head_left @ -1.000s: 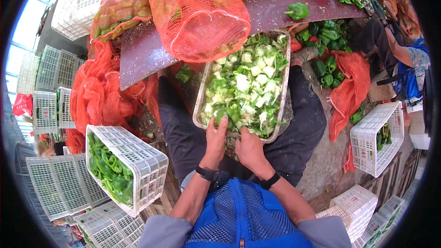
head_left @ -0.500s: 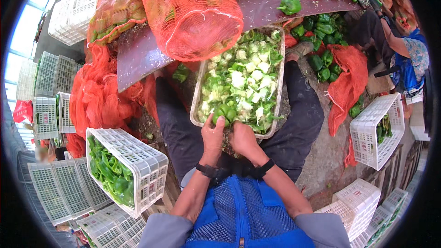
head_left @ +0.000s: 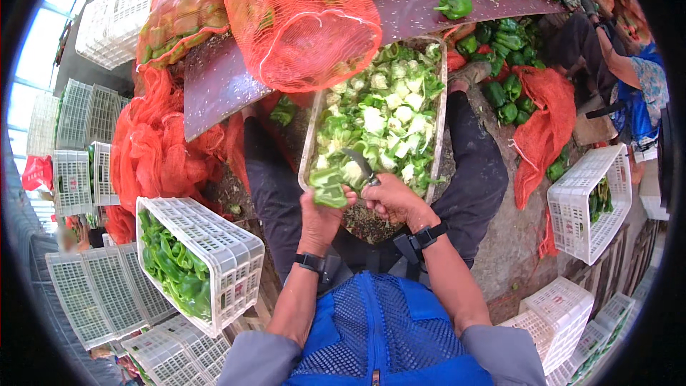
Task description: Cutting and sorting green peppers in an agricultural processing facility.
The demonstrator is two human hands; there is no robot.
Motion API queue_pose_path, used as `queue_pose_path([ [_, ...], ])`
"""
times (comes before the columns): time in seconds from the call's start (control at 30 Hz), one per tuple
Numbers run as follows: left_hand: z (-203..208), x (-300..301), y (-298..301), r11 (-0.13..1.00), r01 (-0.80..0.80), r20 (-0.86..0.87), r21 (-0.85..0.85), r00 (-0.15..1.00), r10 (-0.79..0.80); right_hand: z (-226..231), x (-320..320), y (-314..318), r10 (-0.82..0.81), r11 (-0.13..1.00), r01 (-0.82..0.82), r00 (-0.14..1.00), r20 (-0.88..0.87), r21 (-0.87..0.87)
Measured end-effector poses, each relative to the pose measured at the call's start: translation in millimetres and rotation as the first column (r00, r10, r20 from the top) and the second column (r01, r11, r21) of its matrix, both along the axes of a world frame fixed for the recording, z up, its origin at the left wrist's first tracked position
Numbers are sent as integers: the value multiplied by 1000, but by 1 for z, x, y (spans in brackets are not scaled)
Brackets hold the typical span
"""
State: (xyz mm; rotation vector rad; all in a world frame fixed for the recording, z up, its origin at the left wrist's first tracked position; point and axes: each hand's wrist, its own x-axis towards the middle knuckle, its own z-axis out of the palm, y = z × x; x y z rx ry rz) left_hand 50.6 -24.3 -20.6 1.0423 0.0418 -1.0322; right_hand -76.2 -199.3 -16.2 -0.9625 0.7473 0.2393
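Observation:
My left hand (head_left: 319,220) is closed around a green bell pepper (head_left: 328,189), cut open so its pale inside shows. In my right hand (head_left: 397,200) is a small knife (head_left: 360,163) with a dark curved blade pointing up and left. A whitish pepper core (head_left: 351,171) sits between the blade and the pepper; whether it is still attached I cannot tell. Both hands are over the near end of a pale rectangular tray (head_left: 441,121) between my legs. Pale pepper cores and green trimmings (head_left: 389,111) fill the tray.
An orange mesh bag (head_left: 307,21) overhangs the tray's far left. Beyond is a dark red board (head_left: 421,16) bearing whole peppers (head_left: 454,5). A white crate (head_left: 236,268) of green peppers stands at my left. More peppers (head_left: 507,43) lie right of the tray. A co-worker (head_left: 629,71) sits far right.
The pepper has gone from whole-looking to opened, and moved slightly left and nearer me. My right hand has moved right, turned, and the knife blade now shows.

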Motion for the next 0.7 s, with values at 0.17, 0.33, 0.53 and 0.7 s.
queue_pose_path([
  [0.17, 21, 5, 1, 979, -34, -317, -199, 948, -31, 1, 11, 7, -232, 967, 230, 973, -7, -113],
  [0.33, 7, 2, 5, 973, 32, -349, -228, 930, -112, 27, 14, 26, -254, 601, 236, 962, 98, -763],
  [0.53, 17, -18, -17, 999, -50, -176, 20, 983, 53, 45, 10, 34, -195, 835, 230, 973, 122, -500],
  [0.7, 17, -17, -9, 945, 327, 159, -13, 934, -321, 48, 9, 29, -297, 955, 297, 955, -11, -11],
])
